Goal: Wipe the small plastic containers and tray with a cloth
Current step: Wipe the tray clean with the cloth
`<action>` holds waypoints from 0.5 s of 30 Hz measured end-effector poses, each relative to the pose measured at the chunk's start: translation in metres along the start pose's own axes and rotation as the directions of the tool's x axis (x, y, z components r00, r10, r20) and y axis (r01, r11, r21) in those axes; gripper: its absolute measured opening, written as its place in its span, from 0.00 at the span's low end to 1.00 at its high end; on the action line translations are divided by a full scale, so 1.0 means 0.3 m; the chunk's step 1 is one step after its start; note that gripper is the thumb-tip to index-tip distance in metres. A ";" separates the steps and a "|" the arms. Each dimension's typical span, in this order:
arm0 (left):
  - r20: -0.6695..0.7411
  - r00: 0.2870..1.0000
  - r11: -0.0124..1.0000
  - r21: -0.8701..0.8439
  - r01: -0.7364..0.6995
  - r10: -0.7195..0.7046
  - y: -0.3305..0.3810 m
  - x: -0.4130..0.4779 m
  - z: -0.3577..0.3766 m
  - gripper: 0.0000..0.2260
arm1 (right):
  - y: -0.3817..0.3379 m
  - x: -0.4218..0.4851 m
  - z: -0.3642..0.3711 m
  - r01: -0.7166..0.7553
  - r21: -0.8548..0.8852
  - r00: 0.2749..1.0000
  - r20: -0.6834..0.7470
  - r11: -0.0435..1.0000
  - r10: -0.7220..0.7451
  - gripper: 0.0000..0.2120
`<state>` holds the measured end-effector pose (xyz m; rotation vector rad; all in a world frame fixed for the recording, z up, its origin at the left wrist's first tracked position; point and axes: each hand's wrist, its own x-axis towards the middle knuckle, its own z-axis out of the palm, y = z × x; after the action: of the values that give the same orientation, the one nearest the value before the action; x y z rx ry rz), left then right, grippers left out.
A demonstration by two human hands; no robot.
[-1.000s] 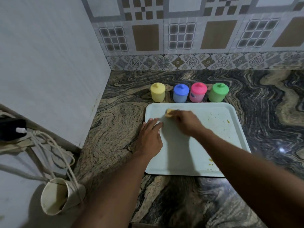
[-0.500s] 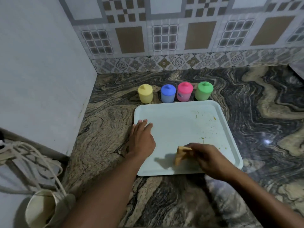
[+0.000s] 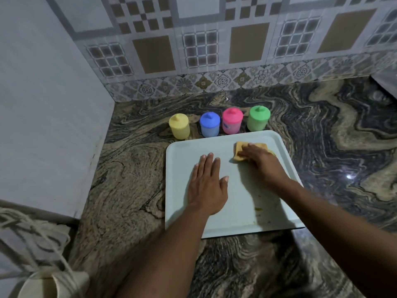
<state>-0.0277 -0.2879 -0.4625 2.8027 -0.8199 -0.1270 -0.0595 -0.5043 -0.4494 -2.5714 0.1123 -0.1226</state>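
Observation:
A pale tray [image 3: 178, 164] lies on the marbled counter. My left hand [image 3: 207, 183] rests flat on its left half, fingers spread, holding nothing. My right hand [image 3: 261, 162] presses a folded yellow cloth [image 3: 239, 148] onto the tray's far right part. Yellowish crumbs and smears [image 3: 258, 209] remain near the tray's front right corner. Behind the tray stand four lidded plastic containers in a row: yellow [image 3: 179, 126], blue [image 3: 209, 124], pink [image 3: 232, 121] and green [image 3: 258, 118].
A white cabinet side [image 3: 53, 104] walls off the left. The tiled backsplash [image 3: 214, 50] rises behind the containers. At bottom left hang pale cords [image 3: 32, 237] and a cream cup-like object [image 3: 53, 284]. Bare counter [image 3: 343, 136] spreads to the right.
My right hand has swept the cloth from the tray's front edge up to its far right part. My left hand has shifted from the tray's left rim further onto the tray.

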 end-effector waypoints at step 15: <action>-0.025 1.000 1.000 -0.020 -0.006 0.006 -0.005 0.000 0.013 0.28 | -0.118 -0.470 -0.120 -0.088 0.214 0.946 0.323 0.973 0.014 0.17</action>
<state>-0.0274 -0.2874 -0.4667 2.7776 -0.8170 -0.0985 -0.2016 -0.4787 -0.4091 -2.3226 0.0397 0.2862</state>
